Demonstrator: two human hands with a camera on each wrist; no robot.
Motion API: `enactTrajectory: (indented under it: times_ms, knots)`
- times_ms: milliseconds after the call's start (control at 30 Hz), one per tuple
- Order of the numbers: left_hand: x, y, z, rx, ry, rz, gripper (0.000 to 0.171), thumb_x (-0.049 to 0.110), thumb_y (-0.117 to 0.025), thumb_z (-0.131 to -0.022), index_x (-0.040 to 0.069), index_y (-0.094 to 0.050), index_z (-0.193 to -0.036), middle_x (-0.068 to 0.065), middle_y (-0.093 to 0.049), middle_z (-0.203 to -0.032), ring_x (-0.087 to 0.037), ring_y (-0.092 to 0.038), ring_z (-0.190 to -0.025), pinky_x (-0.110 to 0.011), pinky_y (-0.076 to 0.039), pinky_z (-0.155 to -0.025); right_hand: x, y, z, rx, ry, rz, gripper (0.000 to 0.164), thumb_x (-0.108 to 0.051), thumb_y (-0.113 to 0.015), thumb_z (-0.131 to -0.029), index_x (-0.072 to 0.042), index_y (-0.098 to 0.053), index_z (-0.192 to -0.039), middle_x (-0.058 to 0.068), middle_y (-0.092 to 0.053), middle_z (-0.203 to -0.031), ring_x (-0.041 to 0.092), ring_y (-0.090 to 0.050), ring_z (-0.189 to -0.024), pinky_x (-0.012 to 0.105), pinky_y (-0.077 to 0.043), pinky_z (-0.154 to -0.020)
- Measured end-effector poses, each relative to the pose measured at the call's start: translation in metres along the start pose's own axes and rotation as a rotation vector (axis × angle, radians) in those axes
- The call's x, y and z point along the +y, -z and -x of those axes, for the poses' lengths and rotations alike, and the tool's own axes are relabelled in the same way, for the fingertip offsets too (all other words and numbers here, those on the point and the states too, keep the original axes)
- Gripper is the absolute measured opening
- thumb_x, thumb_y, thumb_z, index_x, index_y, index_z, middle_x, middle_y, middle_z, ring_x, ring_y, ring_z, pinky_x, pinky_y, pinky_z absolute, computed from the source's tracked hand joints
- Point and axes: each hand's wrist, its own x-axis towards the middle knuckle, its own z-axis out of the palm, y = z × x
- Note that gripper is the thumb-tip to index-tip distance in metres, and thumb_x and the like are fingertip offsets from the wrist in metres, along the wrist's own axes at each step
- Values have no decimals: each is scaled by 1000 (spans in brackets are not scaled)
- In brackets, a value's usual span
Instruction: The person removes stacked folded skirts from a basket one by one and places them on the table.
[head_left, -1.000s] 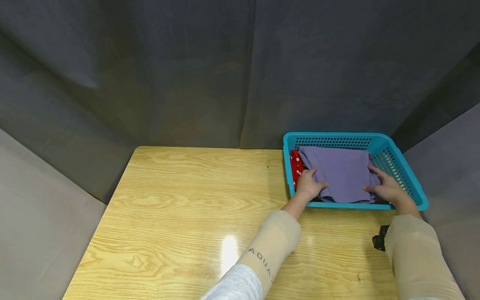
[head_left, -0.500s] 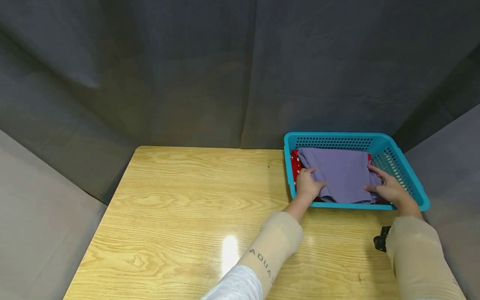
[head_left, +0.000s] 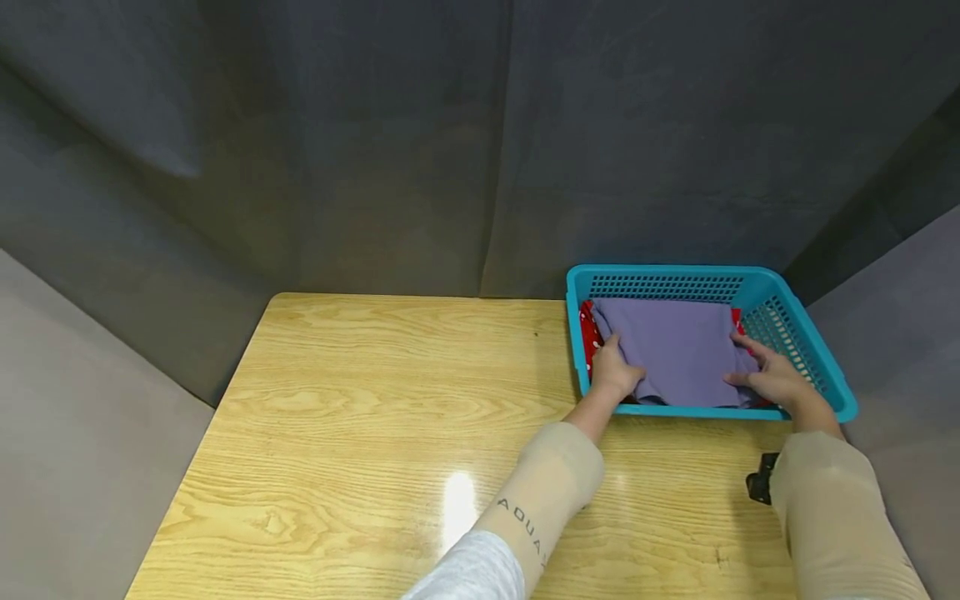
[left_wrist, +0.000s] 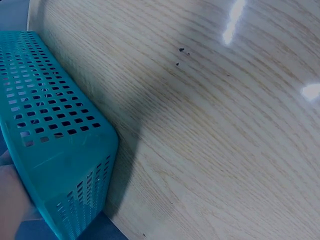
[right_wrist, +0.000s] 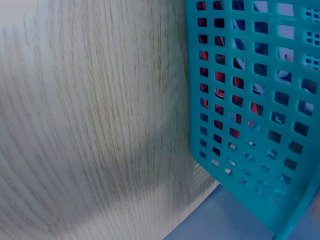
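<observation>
In the head view, a folded purple cloth (head_left: 671, 346) lies in a blue-green plastic basket (head_left: 675, 412), on top of red fabric with white dots (head_left: 589, 333). My left hand (head_left: 615, 371) holds the cloth's left side, thumb on top near its front corner. On the opposite side my right hand (head_left: 776, 379) grips the right edge between thumb and fingers. Part of the left hand (left_wrist: 11, 202) shows behind the basket wall in the left wrist view. In the right wrist view the perforated basket wall (right_wrist: 250, 90) hides the fingers, and red and purplish fabric shows through its holes.
The basket stands at the back right of a wooden table (head_left: 360, 433), close to the dark curtain (head_left: 390, 150) behind it. A grey panel (head_left: 907, 350) is just to its right. A small black device (head_left: 761, 479) sits beside the right forearm.
Both hands have shifted slightly left with the purple cloth. A little more red fabric shows beyond its right edge. The basket has stayed in place.
</observation>
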Motion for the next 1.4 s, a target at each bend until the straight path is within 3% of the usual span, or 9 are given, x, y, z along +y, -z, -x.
enactTrajectory:
  times_ms: [133,367,867,1167,1400]
  knots:
    - [0,3,1,-42,18,34,70,12,-72,-73,12,-42,-136,-6,-53,-127,-17,-49,-115,-22,-45,-84,0,-1,-1,-15,7,-1,90,-30,-63,-85,-9,-1,-146,38,2,-142,58,-3,-126,71,-15,-93]
    - [-2,2,2,-114,-2,73,71,11,-70,-77,15,-37,-140,-2,-47,-134,-14,-48,-110,-20,-46,-70,1,-1,0,-44,-1,-50,89,-32,-61,-86,-11,2,-146,35,8,-143,54,4,-128,70,-13,-95]
    - [-4,1,-1,-119,-66,118,71,10,-70,-76,14,-37,-140,0,-41,-139,-13,-39,-123,-20,-40,-90,4,-2,-2,14,7,-41,77,-24,-58,-89,-10,-8,-146,36,1,-143,55,-2,-128,68,-16,-95]
    - [-5,2,-2,-107,-65,176,72,3,-69,-74,17,-40,-138,3,-43,-137,-10,-42,-119,-21,-43,-84,6,-3,2,44,4,-93,78,-37,-55,-89,-9,-10,-146,33,4,-145,55,1,-128,69,-18,-94]
    - [-3,2,0,-85,-78,212,70,0,-69,-73,20,-43,-135,3,-46,-134,-10,-44,-116,-22,-44,-83,3,-1,3,46,10,-98,73,-33,-53,-91,-9,-11,-146,31,5,-146,54,3,-129,69,-20,-93]
